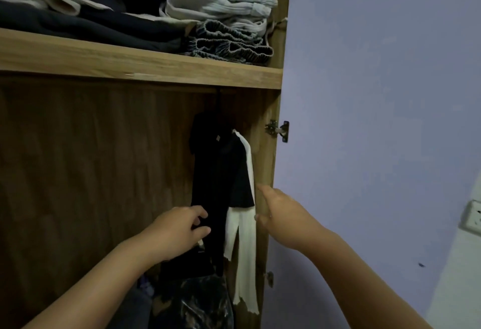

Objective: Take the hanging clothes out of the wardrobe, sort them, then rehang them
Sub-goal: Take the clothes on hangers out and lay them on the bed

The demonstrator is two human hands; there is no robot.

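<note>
The black garment (221, 185) and white garment (246, 224) hang at the wardrobe's (268, 162) right end; the left hand (179, 229) pinches the black cloth, while the right hand (281, 216) seems loose-fingered, grasping nothing, beside the white one

Wardrobe (268, 162): folded clothes (218, 29) lie on the shelf (130, 65). Two hanging garments (221, 172) sit below it, at the right end, beside the side panel. Hinge (277, 130) right of them.
</note>
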